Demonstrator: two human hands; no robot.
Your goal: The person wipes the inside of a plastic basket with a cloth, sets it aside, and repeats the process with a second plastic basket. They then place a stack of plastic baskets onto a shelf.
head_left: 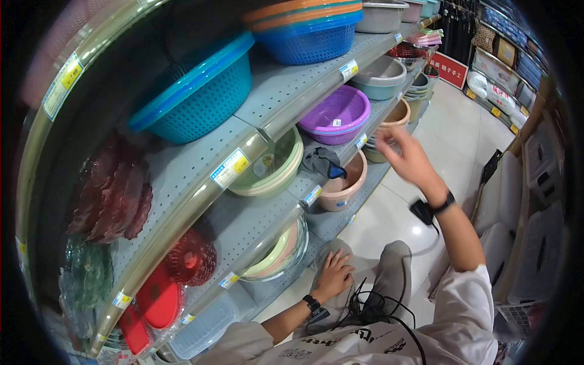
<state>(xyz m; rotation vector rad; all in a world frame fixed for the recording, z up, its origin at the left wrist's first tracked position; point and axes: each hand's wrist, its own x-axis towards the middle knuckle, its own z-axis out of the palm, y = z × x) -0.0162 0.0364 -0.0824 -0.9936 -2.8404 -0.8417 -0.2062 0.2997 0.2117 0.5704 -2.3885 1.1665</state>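
Note:
My left hand (334,275) rests with its fingers spread on the knee of my grey trousers (394,267), holding nothing. Raised in front of the shelf edge, my right hand (406,159) is a little blurred; its fingers are loosely bent and apart, with nothing visible in them. Nearest to it are a tan basin (398,113) and a pinkish basin (345,188) on the lower shelves. A purple basket (337,112) stands on the shelf above and left of it. A crumpled dark grey cloth item (323,162) lies on the shelf edge beside the pinkish basin.
Shelves with price labels (230,168) run along the left. They hold teal baskets (201,91), blue and orange baskets (307,39), pale green basins (274,167) and red lidded items (159,302). Storage boxes (535,243) line the right side of the tiled aisle (420,225).

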